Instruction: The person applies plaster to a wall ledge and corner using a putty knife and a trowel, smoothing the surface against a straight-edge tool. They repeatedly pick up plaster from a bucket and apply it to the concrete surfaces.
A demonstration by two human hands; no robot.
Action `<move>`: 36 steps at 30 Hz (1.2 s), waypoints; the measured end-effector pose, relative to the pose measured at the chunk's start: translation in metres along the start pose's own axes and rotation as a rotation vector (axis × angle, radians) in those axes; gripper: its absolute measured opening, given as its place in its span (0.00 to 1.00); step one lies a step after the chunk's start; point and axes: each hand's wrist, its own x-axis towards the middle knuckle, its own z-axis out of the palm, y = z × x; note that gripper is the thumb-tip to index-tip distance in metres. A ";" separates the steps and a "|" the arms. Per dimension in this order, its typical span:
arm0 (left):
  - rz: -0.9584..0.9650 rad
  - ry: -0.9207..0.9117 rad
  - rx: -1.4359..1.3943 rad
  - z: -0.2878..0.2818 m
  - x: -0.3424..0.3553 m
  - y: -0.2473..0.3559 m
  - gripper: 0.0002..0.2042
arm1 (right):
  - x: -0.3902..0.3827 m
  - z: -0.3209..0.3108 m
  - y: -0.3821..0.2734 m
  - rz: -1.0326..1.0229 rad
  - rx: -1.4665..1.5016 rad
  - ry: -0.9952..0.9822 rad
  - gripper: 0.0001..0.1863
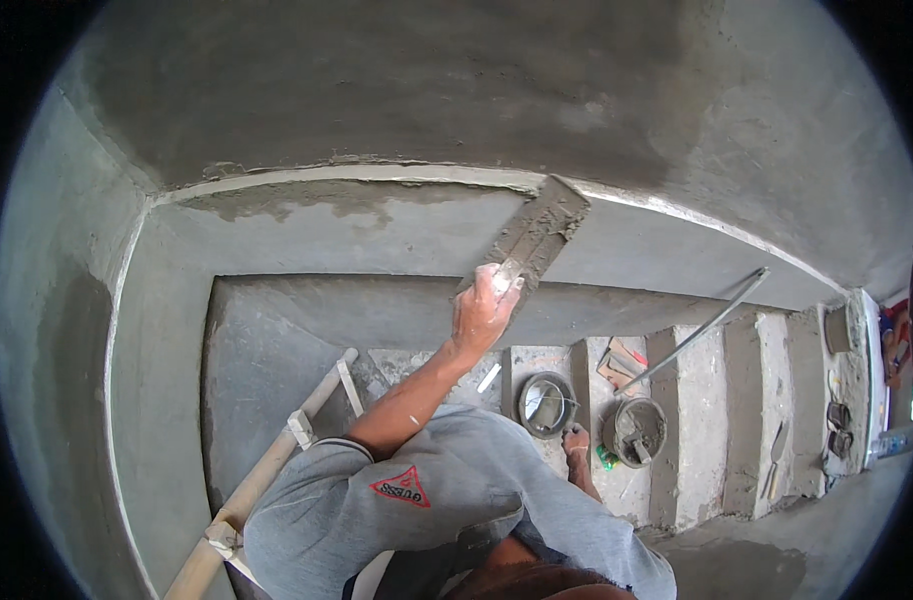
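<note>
My left hand (487, 305) is raised in front of the wall, its fingers wrapped round the grip of a long rectangular plastering float (544, 232). Wet grey mortar smears the float's upward-showing face. Its far end reaches the pale strip (407, 174) that runs along the wall, beside a band of damp mortar. Lower down, my right hand (575, 440) hangs beside a round bucket (547, 404) with water in it. The right fingers look curled in; whatever they may hold is too small to make out.
Concrete steps (699, 420) run to the right. On them stand a mortar bucket (639, 432) with a tool inside, a leaning metal bar (702, 330), broken tile pieces (622, 363) and a trowel (777, 455). A pale pole (267, 475) slants at lower left.
</note>
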 end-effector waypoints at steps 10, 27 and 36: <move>-0.038 0.204 0.002 -0.052 -0.047 -0.070 0.22 | -0.018 -0.020 -0.040 -0.063 0.063 0.009 0.13; -0.082 0.116 -0.007 -0.042 0.000 -0.035 0.19 | -0.021 -0.023 -0.117 -0.348 -0.067 0.025 0.13; -0.343 0.425 0.019 -0.113 -0.048 -0.113 0.19 | -0.035 -0.017 -0.087 -0.224 -0.067 0.038 0.12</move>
